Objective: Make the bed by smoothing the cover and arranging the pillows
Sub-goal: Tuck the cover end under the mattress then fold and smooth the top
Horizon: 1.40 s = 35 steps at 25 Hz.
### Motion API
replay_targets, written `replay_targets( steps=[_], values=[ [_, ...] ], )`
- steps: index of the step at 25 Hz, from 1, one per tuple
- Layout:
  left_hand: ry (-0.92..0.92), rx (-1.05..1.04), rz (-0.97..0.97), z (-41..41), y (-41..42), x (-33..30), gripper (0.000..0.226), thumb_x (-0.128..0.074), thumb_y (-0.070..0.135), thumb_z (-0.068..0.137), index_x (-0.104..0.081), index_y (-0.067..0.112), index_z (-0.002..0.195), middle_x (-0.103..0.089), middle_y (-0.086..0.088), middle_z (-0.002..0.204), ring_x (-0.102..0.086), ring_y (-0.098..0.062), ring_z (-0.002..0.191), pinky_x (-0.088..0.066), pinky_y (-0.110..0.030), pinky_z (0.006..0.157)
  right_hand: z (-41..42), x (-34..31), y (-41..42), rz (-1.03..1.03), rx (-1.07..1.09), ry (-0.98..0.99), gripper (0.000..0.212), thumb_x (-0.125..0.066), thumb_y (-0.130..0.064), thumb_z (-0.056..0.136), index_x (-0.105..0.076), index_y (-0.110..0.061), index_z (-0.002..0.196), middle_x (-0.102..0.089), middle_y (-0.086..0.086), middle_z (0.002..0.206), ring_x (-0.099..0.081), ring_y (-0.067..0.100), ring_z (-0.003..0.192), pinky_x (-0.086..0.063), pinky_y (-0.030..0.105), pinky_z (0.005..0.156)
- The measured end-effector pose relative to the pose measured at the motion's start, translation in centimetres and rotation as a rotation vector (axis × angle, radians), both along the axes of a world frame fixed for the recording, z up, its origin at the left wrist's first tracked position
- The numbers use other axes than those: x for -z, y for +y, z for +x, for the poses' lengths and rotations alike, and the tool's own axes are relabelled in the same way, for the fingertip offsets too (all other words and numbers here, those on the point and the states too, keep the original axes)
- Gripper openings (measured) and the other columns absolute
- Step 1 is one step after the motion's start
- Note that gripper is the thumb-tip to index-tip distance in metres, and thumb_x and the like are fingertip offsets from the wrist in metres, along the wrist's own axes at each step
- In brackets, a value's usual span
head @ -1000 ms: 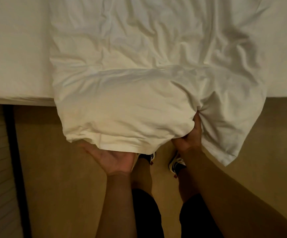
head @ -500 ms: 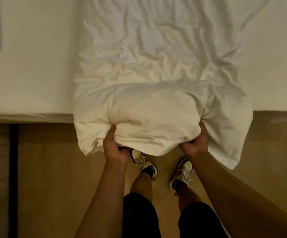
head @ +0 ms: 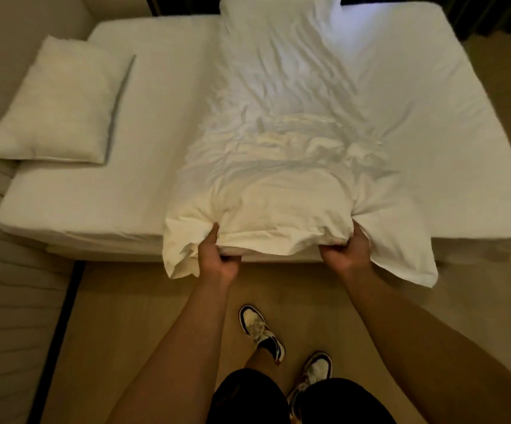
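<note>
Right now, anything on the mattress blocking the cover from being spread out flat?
Mostly no. Both hands, left hand and right hand, grip the cover, bunched in a central strip. Only the pillow sits at the far-left corner of the mattress.

Left hand (head: 217, 261) and right hand (head: 344, 254) grip the rumpled cover (head: 278, 148) (bunched) at the bed's (head: 95, 191) edge.

The duvet cover (head: 281, 123) is white matt cloth, heavily creased. The fitted sheet (head: 156, 117) on the bed looks like smooth, taut white cloth. The pillow (head: 55, 102) is soft, faintly mottled cloth. The floor (head: 144, 316) is smooth, matt and tan.
</note>
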<state>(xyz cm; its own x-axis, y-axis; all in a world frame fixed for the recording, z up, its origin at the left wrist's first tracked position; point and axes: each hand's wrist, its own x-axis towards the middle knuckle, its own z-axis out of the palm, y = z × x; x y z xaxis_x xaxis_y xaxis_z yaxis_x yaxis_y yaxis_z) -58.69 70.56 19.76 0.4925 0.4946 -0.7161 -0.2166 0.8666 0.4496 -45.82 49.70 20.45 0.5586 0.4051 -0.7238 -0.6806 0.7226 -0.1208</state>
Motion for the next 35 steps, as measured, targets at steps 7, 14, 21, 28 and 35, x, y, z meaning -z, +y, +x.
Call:
replay_targets(
  steps=[7, 14, 21, 28, 35],
  values=[
    [-0.006, 0.017, 0.023, -5.3, -6.2, -7.2, 0.043, -0.067, 0.019, 0.09, -0.061, 0.013, 0.132, -0.069, -0.013, 0.126, -0.063, -0.033, 0.119, -0.047, -0.051, 0.106, -4.0, -6.5, -6.0, 0.084, -0.014, -0.123, 0.074, -0.086, -0.01, 0.061, -0.063, -0.013, 0.132, -0.071, 0.012, 0.121, -0.07, 0.031, 0.108, -0.06, 0.044, 0.085],
    [0.31, 0.093, 0.013, -16.4, -14.7, -7.3, 0.027, -0.049, 0.023, 0.101, -0.06, 0.002, 0.114, -0.067, -0.02, 0.108, -0.067, -0.034, 0.09, -0.052, -0.042, 0.079, -15.3, -1.1, -14.3, -0.258, -0.291, -0.133, 0.034, -0.071, 0.008, 0.084, -0.067, -0.016, 0.108, -0.077, -0.008, 0.096, -0.065, 0.022, 0.112, -0.053, 0.029, 0.094],
    [0.454, -0.015, 0.015, -13.9, -13.3, -1.8, 0.054, -0.066, 0.044, 0.08, -0.067, 0.013, 0.124, -0.069, -0.018, 0.119, -0.062, -0.04, 0.112, -0.044, -0.054, 0.106, -13.1, -0.6, -14.1, -0.035, -0.407, -0.039, 0.058, -0.096, -0.004, 0.045, -0.079, -0.013, 0.1, -0.077, 0.012, 0.101, -0.07, 0.043, 0.098, -0.051, 0.048, 0.085],
    [0.37, -0.11, 0.146, -0.2, -6.8, -10.5, 0.039, -0.07, 0.02, 0.083, -0.058, 0.008, 0.119, -0.066, -0.014, 0.102, -0.064, -0.029, 0.087, -0.058, -0.047, 0.077, -1.0, -3.9, -6.3, -0.272, -0.008, -0.001, 0.059, -0.07, -0.013, 0.088, -0.046, -0.02, 0.141, -0.052, 0.01, 0.143, -0.052, 0.03, 0.125, -0.048, 0.032, 0.095],
    [0.431, 0.042, 0.675, 21.9, 8.2, -16.5, 0.026, -0.064, 0.036, 0.082, -0.067, 0.01, 0.083, -0.074, -0.015, 0.096, -0.071, -0.029, 0.084, -0.061, -0.049, 0.081, 20.0, -13.7, 6.0, -0.386, -0.008, -0.259, 0.045, -0.065, -0.023, 0.093, -0.051, -0.015, 0.135, -0.065, 0.01, 0.119, -0.064, 0.025, 0.1, -0.059, 0.038, 0.071]
  ],
)
